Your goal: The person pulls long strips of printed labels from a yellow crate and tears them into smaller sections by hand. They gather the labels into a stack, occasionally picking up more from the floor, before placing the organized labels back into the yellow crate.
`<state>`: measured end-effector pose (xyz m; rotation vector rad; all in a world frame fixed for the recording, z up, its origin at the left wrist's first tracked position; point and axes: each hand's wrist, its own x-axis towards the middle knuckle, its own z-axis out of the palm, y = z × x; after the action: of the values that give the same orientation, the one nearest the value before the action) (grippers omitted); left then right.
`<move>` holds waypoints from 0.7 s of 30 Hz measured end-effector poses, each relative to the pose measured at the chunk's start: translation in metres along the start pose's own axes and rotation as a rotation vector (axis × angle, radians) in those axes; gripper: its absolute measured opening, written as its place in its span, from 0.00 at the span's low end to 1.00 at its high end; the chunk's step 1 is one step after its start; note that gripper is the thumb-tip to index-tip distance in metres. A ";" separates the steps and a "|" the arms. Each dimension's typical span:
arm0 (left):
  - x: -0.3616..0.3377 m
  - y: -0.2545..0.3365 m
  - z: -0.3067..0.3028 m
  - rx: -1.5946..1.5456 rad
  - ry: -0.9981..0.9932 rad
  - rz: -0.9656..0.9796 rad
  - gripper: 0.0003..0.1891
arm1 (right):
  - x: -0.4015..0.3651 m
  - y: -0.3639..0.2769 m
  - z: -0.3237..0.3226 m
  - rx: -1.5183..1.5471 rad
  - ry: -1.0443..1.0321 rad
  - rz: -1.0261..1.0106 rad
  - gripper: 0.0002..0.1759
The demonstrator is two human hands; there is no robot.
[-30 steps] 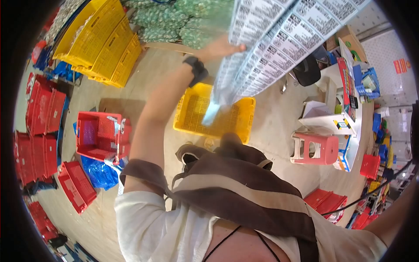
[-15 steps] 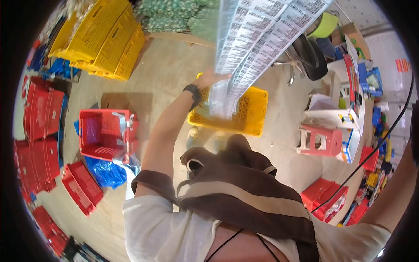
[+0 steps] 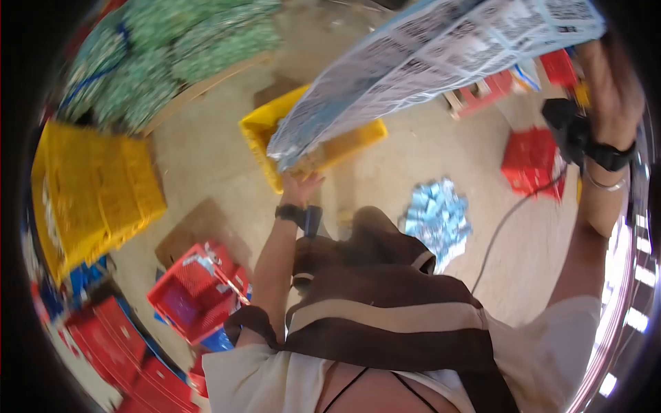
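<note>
A long strip of barcode-printed plastic packets [image 3: 413, 76] stretches from the upper right down to the yellow basket [image 3: 361, 141]. At its upper right end is my right hand [image 3: 613, 86], blurred, raised high and gripping the strip's edge. My left hand [image 3: 301, 188] is at the basket's near edge, just below the strip's lower end, with its fingers apart. A dark band shows on each wrist. Part of the basket's inside is hidden behind the strip.
Blue-white packets [image 3: 438, 220] lie in a heap on the floor. Left are stacked yellow crates [image 3: 100, 196], a red basket [image 3: 196, 292] and red bins [image 3: 113, 344]. Green bundled bags [image 3: 179, 58] sit at the back. A black cable [image 3: 506, 230] runs near a red box [image 3: 530, 162].
The view has turned to the right. My right hand has come into view at the strip's upper end, and the strip now slants more sideways. My left hand is lower, below the strip's end.
</note>
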<state>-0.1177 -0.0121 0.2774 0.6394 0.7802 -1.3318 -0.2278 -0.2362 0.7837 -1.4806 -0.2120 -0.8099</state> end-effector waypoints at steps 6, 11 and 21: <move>-0.004 -0.152 0.044 -0.292 -0.157 -0.494 0.45 | -0.179 -0.091 -0.013 0.006 0.650 0.259 0.03; 0.013 -0.224 0.035 -0.286 -0.100 -0.488 0.41 | -0.334 -0.123 0.009 0.200 0.693 0.282 0.09; 0.052 -0.172 0.035 -0.129 -0.288 -0.226 0.36 | -0.492 -0.081 0.063 0.199 0.688 0.430 0.17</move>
<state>-0.2798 -0.0947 0.2612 0.2534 0.7098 -1.5246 -0.6115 0.0037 0.5654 -0.9412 0.5129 -0.8642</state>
